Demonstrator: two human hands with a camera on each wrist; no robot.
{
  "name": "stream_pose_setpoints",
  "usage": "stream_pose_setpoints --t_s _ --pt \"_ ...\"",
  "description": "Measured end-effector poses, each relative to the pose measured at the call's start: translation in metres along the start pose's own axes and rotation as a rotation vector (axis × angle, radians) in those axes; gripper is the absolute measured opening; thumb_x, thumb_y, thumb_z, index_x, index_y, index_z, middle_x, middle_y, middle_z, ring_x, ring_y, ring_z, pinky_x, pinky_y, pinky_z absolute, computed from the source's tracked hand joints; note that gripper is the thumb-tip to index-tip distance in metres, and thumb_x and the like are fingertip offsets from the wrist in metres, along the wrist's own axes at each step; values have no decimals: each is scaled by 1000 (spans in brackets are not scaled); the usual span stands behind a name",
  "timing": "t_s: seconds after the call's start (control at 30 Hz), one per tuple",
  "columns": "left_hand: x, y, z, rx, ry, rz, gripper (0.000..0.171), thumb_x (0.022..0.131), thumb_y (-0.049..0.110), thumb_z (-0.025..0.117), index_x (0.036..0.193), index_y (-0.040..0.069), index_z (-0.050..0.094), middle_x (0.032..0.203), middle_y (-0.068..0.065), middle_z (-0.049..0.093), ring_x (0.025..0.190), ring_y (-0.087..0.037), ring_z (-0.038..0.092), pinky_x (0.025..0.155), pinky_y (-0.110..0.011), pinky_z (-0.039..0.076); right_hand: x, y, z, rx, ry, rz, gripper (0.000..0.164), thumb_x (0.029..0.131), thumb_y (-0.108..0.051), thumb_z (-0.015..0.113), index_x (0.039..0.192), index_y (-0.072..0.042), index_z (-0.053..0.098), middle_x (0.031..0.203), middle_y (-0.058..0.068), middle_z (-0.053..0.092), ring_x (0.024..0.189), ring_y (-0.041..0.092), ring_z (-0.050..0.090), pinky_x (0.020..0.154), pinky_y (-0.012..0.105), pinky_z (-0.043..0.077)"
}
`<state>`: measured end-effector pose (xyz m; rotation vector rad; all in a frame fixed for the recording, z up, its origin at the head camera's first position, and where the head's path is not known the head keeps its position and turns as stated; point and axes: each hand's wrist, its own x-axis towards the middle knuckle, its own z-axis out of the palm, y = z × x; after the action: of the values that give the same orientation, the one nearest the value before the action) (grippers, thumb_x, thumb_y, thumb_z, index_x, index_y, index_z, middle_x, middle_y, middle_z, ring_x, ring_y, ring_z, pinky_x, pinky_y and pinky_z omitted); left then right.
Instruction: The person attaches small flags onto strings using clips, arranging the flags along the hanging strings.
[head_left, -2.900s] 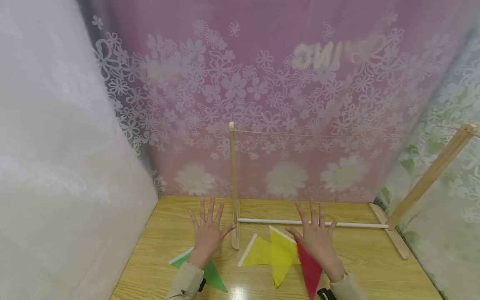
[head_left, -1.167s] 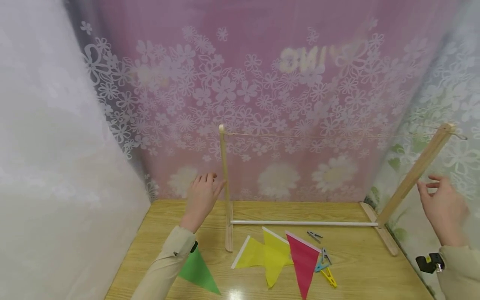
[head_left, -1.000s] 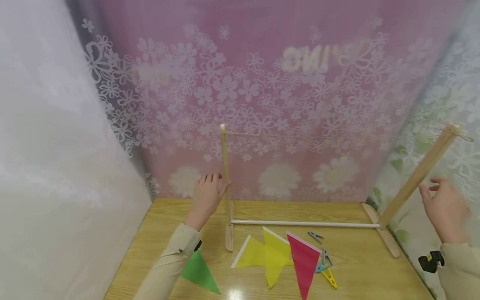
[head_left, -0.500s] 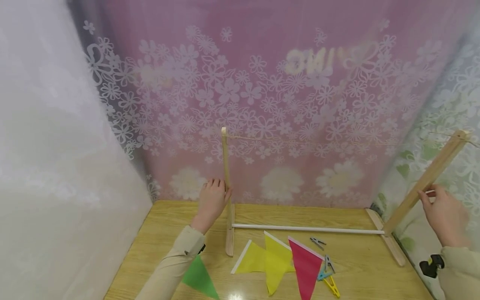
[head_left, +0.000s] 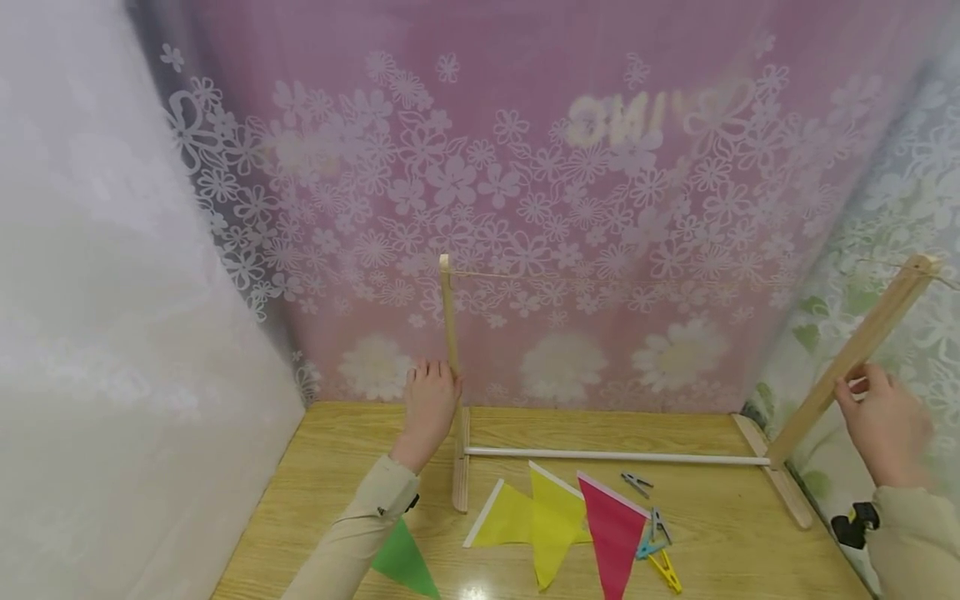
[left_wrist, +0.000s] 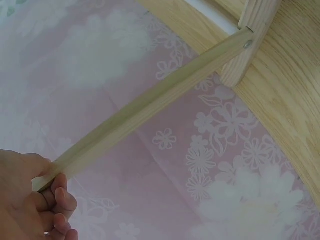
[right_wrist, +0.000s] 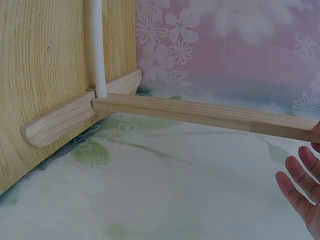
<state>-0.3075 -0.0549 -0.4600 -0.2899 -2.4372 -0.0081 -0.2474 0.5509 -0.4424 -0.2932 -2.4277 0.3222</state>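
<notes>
A wooden stand has two upright posts joined low down by a white rod (head_left: 615, 455) and near their tops by a thin string (head_left: 525, 275). My left hand (head_left: 429, 408) grips the left post (head_left: 450, 321); the left wrist view has thumb and fingers on opposite sides of this post (left_wrist: 145, 107). At the right post (head_left: 858, 358), my right hand (head_left: 888, 425) pinches the wood with thumb and forefinger. Its other fingers (right_wrist: 297, 182) hang apart from the post (right_wrist: 200, 112) in the right wrist view, where the grip is partly cut off by the frame's edge.
Before the stand lie a green pennant (head_left: 405, 562), two overlapping yellow pennants (head_left: 551, 533) and a red pennant (head_left: 612, 529). Beside the red one are grey clothespins (head_left: 637, 482), a blue clothespin (head_left: 650, 547) and a yellow clothespin (head_left: 663, 573). Flowered sheets (head_left: 480, 167) enclose the table (head_left: 322, 467).
Both hands, spread flat above the table at first, have parted to the two posts. Over the last second their fingers have closed onto the wood. Pennants and clothespins lie as before.
</notes>
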Motion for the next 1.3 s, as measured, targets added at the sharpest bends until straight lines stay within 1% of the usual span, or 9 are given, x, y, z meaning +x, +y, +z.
stream_pose_setpoints --t_s 0.23,0.43,0.57,0.7,0.87,0.97,1.1,1.17,1.3 --pt "-2 0 2 -28 2 -8 33 99 36 67 91 3 66 87 -10 65 90 -29 60 74 -38 46 -2 1 3 17 -15 21 18 102 -13 54 101 5 53 96 31 57 76 49 54 49 47 37" --pt "-2 -3 4 -59 -7 -31 34 100 35 66 92 2 65 88 -11 65 89 -31 58 75 -39 46 -2 -5 0 24 -16 13 16 101 -12 55 102 4 54 97 30 58 77 47 54 49 43 36" --pt "-2 -7 6 -77 -17 -56 34 100 35 66 92 2 64 89 -13 65 89 -31 57 74 -40 46 -1 -9 0 48 17 -18 15 98 -10 58 100 4 56 95 30 59 78 47 54 50 40 33" --pt "-3 -11 5 -88 -4 -59 33 99 34 67 95 1 64 92 -14 66 93 -33 59 75 -41 47 -1 -10 2 82 79 -72 13 95 -8 61 98 4 58 91 30 60 74 48 54 48 39 31" --pt "-4 -16 5 -85 -8 -47 34 101 35 64 96 2 63 92 -14 65 94 -33 58 76 -41 47 -2 -10 4 84 107 -93 13 95 -9 61 98 4 57 91 30 59 73 50 53 47 43 30" --pt "-6 -19 6 -83 -11 -50 33 102 33 64 95 1 63 91 -15 64 93 -33 57 77 -41 47 -3 -13 7 75 154 -146 13 93 -7 63 96 4 56 88 30 58 72 51 52 50 49 32" --pt "-7 -23 6 -87 -14 -59 32 102 31 63 99 -1 62 93 -16 63 94 -34 56 79 -43 47 -6 -18 11 55 274 -298 14 88 0 66 92 8 55 80 31 55 69 51 50 61 58 36" --pt "-7 -24 6 -94 -14 -56 32 102 30 63 101 -2 62 93 -16 62 95 -35 55 80 -44 47 -7 -21 11 42 316 -354 15 87 2 66 92 10 54 77 31 52 69 51 49 66 59 37" --pt "-7 -25 6 -112 -7 -51 32 102 29 63 102 -3 62 94 -17 62 94 -35 55 79 -44 47 -9 -23 11 35 349 -379 16 88 0 65 91 11 53 76 31 50 72 52 47 70 60 37"
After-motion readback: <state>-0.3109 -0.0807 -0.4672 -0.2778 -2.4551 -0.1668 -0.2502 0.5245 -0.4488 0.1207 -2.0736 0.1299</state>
